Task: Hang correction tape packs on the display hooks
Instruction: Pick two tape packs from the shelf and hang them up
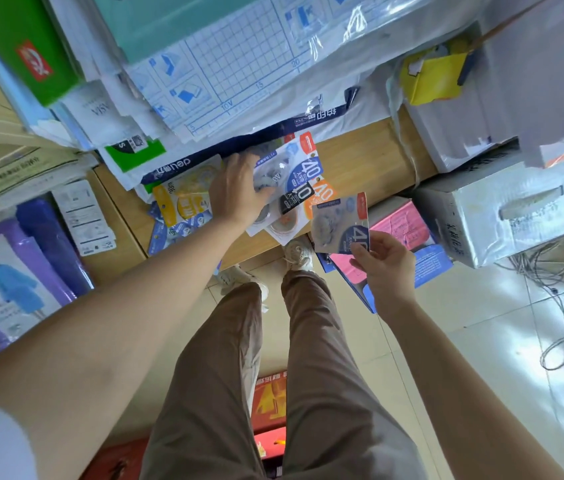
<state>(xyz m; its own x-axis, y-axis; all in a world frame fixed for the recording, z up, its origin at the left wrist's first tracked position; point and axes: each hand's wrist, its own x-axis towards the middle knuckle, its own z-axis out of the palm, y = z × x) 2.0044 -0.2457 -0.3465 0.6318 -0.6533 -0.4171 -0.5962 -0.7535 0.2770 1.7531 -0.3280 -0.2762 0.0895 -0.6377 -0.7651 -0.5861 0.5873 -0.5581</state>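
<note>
Both bare forearms are stretched forward from the lower edge of the view. The left grip (239,192) is reached farther out, with the back of the hand turned up, its thumb laid across a stack of packs (287,174) and its fingers closed over the stack's far edge. The right grip (389,263) is held nearer the body, and a single pack (339,223) is pinched at its lower corner between thumb and fingertips.

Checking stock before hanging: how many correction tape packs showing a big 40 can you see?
3: a blue pack gripped by the left hand, an orange pack beneath it, and a second blue pack pinched by the right hand. Others may lie hidden underneath.
</note>
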